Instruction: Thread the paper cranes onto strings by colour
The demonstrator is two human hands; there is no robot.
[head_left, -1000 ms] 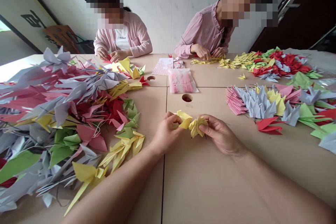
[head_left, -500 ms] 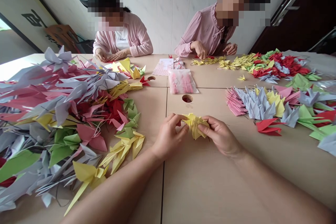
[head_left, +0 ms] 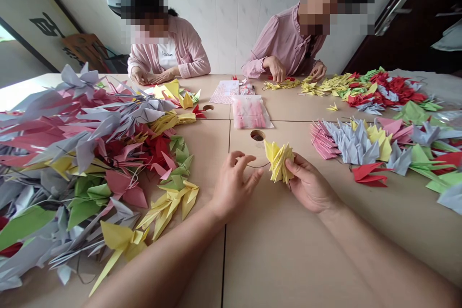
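In the middle of the head view, my right hand (head_left: 309,182) grips a bundle of yellow folded paper cranes (head_left: 279,162), thumb on the near side. A thin dark string (head_left: 258,166) runs out from the bundle's left side toward my other hand. My left hand (head_left: 236,180) is just left of the bundle, apart from it. Its thumb and fingers are spread, with nothing visible between them. A red paper crane (head_left: 370,174) lies on the table to the right of my right hand.
A large heap of colourful paper cranes (head_left: 90,139) covers the left side. Rows of cranes (head_left: 355,142) lie at right, more (head_left: 382,89) behind. A plastic packet (head_left: 250,111) lies beyond a round table hole (head_left: 257,135). Two people sit opposite, hands on the table.
My left hand has let go of the yellow cranes and opened. My right hand has raised and turned the bundle slightly, and the string now shows. The right-hand person's far hand moved toward the yellow cranes.
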